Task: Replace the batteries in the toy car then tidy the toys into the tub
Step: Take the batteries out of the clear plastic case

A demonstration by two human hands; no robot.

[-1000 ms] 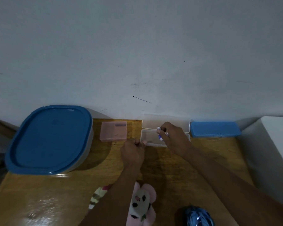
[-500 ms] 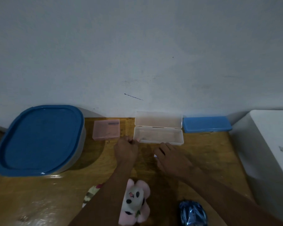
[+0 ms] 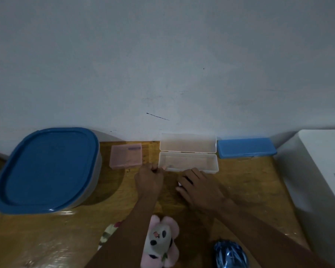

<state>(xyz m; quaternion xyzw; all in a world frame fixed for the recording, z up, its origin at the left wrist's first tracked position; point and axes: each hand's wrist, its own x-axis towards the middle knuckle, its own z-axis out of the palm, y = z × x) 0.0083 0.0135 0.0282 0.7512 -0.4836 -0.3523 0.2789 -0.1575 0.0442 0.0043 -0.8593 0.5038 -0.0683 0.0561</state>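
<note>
1. The shiny blue toy car (image 3: 230, 254) sits at the table's (image 3: 46, 238) near edge, right of a pink plush toy (image 3: 161, 242).
2. The right hand (image 3: 199, 187) lies palm down on the wood, fingers straight and relaxed.
3. The left hand (image 3: 150, 178) is curled at the open clear box's (image 3: 188, 163) near-left corner; whether it holds anything cannot be told.
4. The blue-lidded tub (image 3: 46, 169) stands closed at far left.

Little of the person shows beyond two arms. The left hand (image 3: 150, 178) and right hand (image 3: 199, 188) are bare, and so are the left forearm (image 3: 128, 229) and right forearm (image 3: 269, 235), down to the bottom edge of the view (the right looks broader, being nearer the camera). Dim light blurs finer detail.
</note>
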